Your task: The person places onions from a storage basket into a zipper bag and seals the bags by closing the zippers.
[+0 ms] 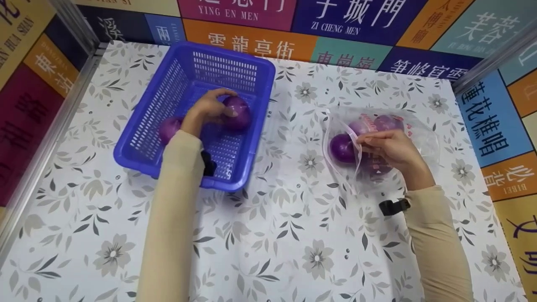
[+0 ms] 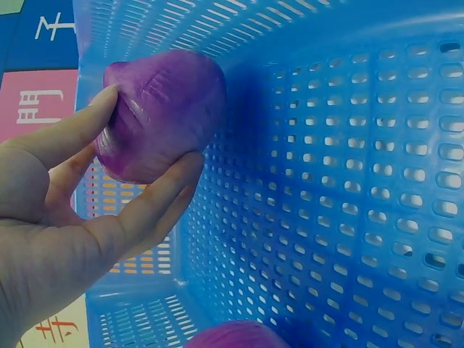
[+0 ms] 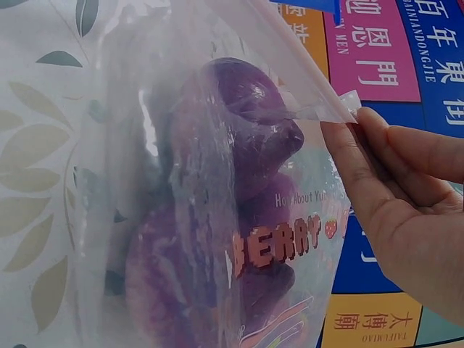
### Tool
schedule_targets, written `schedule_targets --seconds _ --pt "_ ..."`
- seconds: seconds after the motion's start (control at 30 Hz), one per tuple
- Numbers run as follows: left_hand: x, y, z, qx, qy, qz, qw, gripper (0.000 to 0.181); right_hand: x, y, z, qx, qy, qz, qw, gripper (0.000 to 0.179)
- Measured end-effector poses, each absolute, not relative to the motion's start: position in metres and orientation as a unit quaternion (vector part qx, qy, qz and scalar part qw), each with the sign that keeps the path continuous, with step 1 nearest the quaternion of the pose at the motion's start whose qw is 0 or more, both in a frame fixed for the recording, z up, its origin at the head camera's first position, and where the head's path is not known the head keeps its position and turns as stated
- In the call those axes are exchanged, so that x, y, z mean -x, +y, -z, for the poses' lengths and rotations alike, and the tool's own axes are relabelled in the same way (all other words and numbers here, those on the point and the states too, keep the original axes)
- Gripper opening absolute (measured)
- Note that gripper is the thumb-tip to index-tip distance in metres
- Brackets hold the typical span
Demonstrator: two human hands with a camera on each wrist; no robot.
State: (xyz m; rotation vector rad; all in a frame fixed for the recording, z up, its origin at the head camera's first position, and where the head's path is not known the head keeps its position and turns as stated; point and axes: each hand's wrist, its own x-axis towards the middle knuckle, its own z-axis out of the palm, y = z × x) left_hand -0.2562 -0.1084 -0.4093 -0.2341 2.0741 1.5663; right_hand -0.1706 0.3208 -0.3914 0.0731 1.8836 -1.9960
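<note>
My left hand [image 1: 207, 108] is inside the blue basket [image 1: 263, 126], its thumb and fingers gripping a purple onion [image 2: 163, 112] near the basket's right wall. Another purple onion [image 1: 169, 129] lies by the left wall, partly behind the wrist. On the right, my right hand [image 1: 392, 151] pinches the opening edge of a clear plastic zip bag [image 1: 423, 138] with printed letters. Several purple onions are inside the bag, one dark onion [image 1: 343, 148] close to its mouth. In the right wrist view, thumb and fingertips [image 3: 373, 123] hold the bag's edge near its zip.
The table [image 1: 268, 235] has a white cloth with grey flowers and leaves. Colourful panels with lettering [image 1: 251, 40] stand along the back and both sides. A black wrist device [image 1: 394, 206] sits at the right cuff, another [image 1: 208, 163] at the left cuff over the basket.
</note>
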Motion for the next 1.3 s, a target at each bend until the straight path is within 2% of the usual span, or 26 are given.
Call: schedule_targets --seconds 0.57,1.3 --pt "0.254 -0.11 0.378 0.113 0.742 -0.622 0.222 0.062 0.17 0.322 0.392 -0.019 0.661 0.725 0.19 0.022" --pt "0.245 -0.086 0.342 0.064 0.745 -0.635 0.192 0.062 0.171 0.321 0.389 -0.027 0.67 0.715 0.198 0.022"
